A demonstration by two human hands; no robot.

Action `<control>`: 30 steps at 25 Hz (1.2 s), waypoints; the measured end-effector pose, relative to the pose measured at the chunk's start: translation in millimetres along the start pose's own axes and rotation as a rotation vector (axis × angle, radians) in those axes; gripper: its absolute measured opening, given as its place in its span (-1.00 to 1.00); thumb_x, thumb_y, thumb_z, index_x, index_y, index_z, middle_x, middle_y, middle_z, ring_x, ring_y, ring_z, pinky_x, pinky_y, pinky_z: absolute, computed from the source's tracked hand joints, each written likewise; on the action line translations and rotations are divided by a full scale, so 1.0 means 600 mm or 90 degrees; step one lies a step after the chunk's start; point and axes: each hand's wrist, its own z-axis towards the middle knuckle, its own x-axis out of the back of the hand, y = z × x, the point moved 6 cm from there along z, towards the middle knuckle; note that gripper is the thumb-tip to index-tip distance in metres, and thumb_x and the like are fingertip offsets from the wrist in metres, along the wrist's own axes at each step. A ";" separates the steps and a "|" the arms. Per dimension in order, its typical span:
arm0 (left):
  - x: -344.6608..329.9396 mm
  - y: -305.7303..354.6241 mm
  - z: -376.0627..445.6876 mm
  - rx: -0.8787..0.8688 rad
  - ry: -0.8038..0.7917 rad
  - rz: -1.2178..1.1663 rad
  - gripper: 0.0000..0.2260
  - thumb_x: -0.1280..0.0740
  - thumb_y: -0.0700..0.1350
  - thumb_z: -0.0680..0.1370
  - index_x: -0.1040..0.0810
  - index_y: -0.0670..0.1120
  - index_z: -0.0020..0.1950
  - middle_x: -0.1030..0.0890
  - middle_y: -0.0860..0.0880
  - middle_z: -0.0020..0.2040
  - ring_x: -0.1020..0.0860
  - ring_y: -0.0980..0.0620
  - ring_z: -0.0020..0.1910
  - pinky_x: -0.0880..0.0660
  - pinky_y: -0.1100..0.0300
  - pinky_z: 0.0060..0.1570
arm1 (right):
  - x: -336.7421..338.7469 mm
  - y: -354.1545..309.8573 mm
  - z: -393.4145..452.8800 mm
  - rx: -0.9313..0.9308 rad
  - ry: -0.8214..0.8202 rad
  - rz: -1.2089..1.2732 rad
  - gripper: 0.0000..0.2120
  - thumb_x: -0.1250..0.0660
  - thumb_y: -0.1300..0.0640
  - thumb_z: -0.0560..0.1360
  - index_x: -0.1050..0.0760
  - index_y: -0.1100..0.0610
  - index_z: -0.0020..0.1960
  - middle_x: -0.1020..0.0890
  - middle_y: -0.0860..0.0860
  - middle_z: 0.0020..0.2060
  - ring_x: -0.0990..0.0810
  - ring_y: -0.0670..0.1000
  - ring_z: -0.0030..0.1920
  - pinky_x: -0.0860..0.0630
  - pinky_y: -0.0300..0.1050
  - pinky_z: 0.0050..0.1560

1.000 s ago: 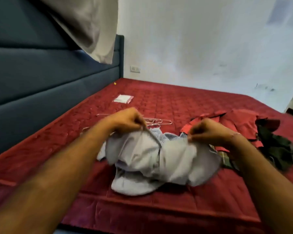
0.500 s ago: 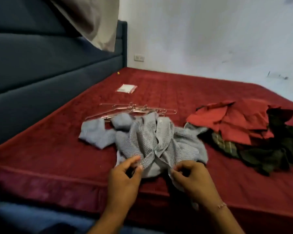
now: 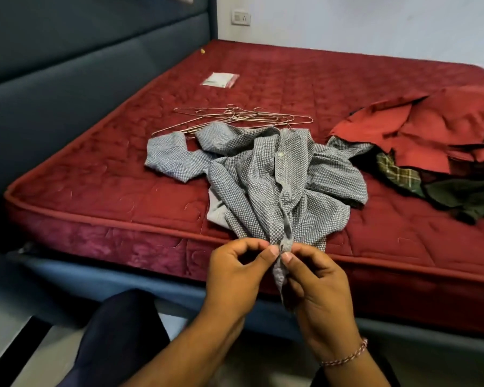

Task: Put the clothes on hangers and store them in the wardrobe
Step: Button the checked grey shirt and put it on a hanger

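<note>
Shirt, grey checked and crumpled, lies near the front edge of the red mattress, its placket hanging over the edge. Left hand and right hand both pinch that placket between thumb and fingers, close together. Wire hangers lie just behind the shirt. Red and dark green clothes are heaped to the right.

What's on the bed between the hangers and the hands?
In the head view, the grey checked shirt lies crumpled between the wire hangers and the hands; the left hand and right hand pinch its near edge.
</note>
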 end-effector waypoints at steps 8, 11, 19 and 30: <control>0.003 0.015 -0.004 0.034 0.009 -0.092 -0.92 -0.51 -0.32 0.47 -0.70 -0.16 -0.18 -0.71 -0.11 -0.22 -0.61 0.08 -0.21 -0.57 0.25 -0.14 | -0.003 -0.002 -0.004 0.073 0.060 -0.024 -0.80 -0.53 0.14 0.29 -0.73 0.08 -0.09 -0.74 0.19 -0.11 -0.67 0.10 -0.09 -0.63 -0.10 -0.04; 0.001 0.017 -0.006 0.042 -0.002 -0.094 -0.94 -0.49 -0.33 0.48 -0.70 -0.21 -0.16 -0.71 -0.09 -0.23 -0.61 0.13 -0.25 -0.53 0.33 -0.22 | -0.014 -0.009 -0.009 0.107 0.046 -0.051 -0.83 -0.50 0.23 0.35 -0.74 0.04 -0.09 -0.75 0.14 -0.11 -0.70 0.05 -0.08 -0.63 -0.13 -0.02; 0.013 0.011 -0.003 -0.003 0.022 -0.061 -0.92 -0.56 -0.17 0.42 -0.71 -0.14 -0.16 -0.73 -0.10 -0.19 -0.64 0.07 -0.19 -0.58 0.24 -0.12 | -0.016 -0.019 -0.005 0.151 0.028 -0.155 -0.83 -0.45 0.44 0.46 -0.69 0.23 -0.04 -0.75 0.11 -0.15 -0.69 -0.03 -0.13 -0.62 -0.21 -0.07; 0.021 0.012 0.006 0.009 0.001 -0.014 -0.94 -0.53 -0.27 0.48 -0.71 -0.14 -0.15 -0.73 -0.14 -0.16 -0.64 0.04 -0.18 -0.58 0.13 -0.08 | -0.029 -0.037 0.005 0.056 -0.061 -0.143 -0.96 -0.44 0.40 0.48 -0.63 0.33 -0.08 -0.66 0.19 -0.35 -0.62 0.08 -0.44 -0.62 -0.10 -0.42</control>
